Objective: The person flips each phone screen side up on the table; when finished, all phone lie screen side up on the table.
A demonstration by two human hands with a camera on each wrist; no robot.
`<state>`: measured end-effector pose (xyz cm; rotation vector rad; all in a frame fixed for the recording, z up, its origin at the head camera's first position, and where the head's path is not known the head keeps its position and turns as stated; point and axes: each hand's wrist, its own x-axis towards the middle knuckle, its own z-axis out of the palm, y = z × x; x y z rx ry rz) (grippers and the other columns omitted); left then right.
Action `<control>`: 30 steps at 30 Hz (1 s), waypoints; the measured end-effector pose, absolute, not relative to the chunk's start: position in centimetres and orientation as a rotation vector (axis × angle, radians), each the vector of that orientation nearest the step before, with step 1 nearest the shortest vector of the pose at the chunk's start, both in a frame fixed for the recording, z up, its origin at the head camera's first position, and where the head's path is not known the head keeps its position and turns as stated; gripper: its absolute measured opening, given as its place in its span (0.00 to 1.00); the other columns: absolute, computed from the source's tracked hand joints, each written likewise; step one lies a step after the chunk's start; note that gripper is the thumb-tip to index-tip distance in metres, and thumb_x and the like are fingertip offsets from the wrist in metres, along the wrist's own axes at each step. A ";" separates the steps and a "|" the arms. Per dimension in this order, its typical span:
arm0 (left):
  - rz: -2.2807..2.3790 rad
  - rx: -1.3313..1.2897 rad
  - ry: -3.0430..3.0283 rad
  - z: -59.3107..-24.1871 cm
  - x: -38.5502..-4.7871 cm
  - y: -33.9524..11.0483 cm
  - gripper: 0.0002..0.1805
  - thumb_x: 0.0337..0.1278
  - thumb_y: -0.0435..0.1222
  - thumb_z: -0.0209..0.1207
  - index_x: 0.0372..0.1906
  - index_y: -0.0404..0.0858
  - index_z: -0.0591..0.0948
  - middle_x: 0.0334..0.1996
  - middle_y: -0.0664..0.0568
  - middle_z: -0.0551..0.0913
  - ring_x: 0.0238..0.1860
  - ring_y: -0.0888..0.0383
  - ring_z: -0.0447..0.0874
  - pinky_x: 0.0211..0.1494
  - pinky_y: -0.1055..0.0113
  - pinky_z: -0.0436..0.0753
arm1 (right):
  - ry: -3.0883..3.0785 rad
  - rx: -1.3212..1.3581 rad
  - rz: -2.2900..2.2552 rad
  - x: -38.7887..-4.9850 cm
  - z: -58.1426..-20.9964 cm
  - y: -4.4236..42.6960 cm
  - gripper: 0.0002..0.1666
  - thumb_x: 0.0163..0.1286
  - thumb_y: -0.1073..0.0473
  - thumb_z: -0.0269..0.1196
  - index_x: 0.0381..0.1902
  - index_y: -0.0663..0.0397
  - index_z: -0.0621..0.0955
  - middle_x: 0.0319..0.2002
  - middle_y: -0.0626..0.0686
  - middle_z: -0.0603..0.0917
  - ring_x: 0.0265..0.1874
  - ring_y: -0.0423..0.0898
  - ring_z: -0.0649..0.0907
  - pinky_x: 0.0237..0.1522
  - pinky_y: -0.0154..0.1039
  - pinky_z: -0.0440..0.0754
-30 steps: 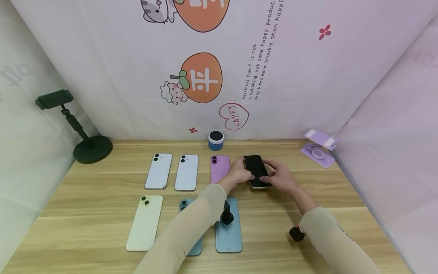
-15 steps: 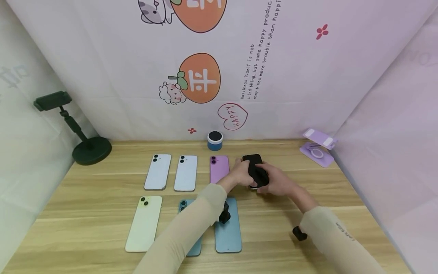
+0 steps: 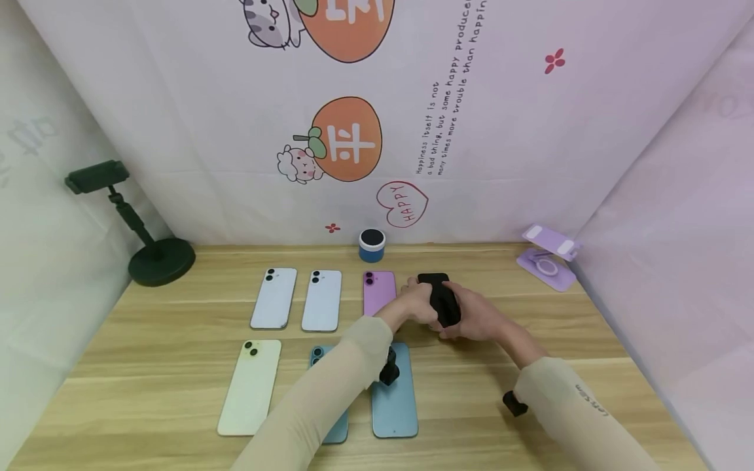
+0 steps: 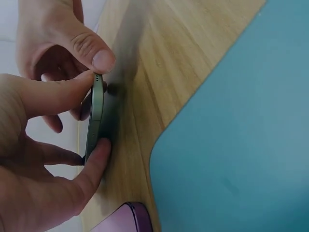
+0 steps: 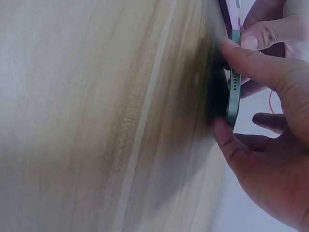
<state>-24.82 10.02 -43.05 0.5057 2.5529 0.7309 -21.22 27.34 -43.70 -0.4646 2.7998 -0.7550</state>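
Observation:
A phone with a dark screen facing up (image 3: pixel 444 306) is between my two hands at the right of the phone rows. My left hand (image 3: pixel 417 305) grips its left side, and my right hand (image 3: pixel 476 316) grips its right side. Seen edge-on in the left wrist view, the phone's pale green frame (image 4: pixel 97 102) stands between thumb and fingers. The right wrist view shows the same frame (image 5: pixel 234 99) pinched by the right hand (image 5: pixel 270 121), with a shadow on the table beside it. A purple phone (image 3: pixel 379 292) lies just left of the left hand.
Two whitish phones (image 3: pixel 273 298) lie at the back left. Nearer are a pale yellow-green phone (image 3: pixel 250 389) and two blue ones (image 3: pixel 395 409), partly under the left arm. A blue-and-white jar (image 3: pixel 372 246), dark stand (image 3: pixel 161 261) and purple phone holder (image 3: pixel 548 265) stand along the back.
Both hands have shifted their hold: the thumbs have moved from the screen toward the phone's near end, and the hands cover more of it. The other phones have stayed in place.

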 end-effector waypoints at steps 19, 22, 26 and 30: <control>0.668 0.457 2.603 -43.3 -24.8 10.4 0.34 0.51 0.40 0.75 0.65 0.39 0.79 0.81 0.36 0.56 0.78 0.41 0.63 0.77 0.50 0.73 | 2.873 -0.486 -0.732 -21.3 -44.4 26.6 0.71 0.52 0.53 0.83 0.79 0.74 0.52 0.66 0.78 0.76 0.65 0.71 0.79 0.68 0.66 0.75; 0.647 0.461 2.624 -43.3 -24.8 10.5 0.36 0.51 0.41 0.75 0.67 0.39 0.78 0.82 0.36 0.55 0.78 0.41 0.63 0.77 0.51 0.74 | 2.877 -0.488 -0.740 -21.4 -44.5 26.5 0.71 0.51 0.53 0.83 0.79 0.75 0.53 0.65 0.78 0.77 0.64 0.71 0.79 0.68 0.66 0.76; 0.588 0.493 2.649 -43.2 -24.6 10.6 0.42 0.52 0.43 0.74 0.72 0.35 0.73 0.79 0.35 0.60 0.76 0.42 0.66 0.76 0.54 0.75 | 2.879 -0.487 -0.738 -21.5 -44.7 26.4 0.71 0.51 0.54 0.83 0.79 0.75 0.53 0.65 0.78 0.76 0.64 0.70 0.79 0.69 0.65 0.75; 0.553 0.505 2.654 -43.2 -24.5 10.8 0.43 0.54 0.43 0.73 0.73 0.34 0.72 0.77 0.35 0.63 0.74 0.42 0.68 0.76 0.55 0.75 | 2.883 -0.482 -0.715 -21.5 -44.7 26.5 0.70 0.52 0.54 0.83 0.79 0.75 0.53 0.66 0.78 0.76 0.65 0.72 0.78 0.69 0.66 0.75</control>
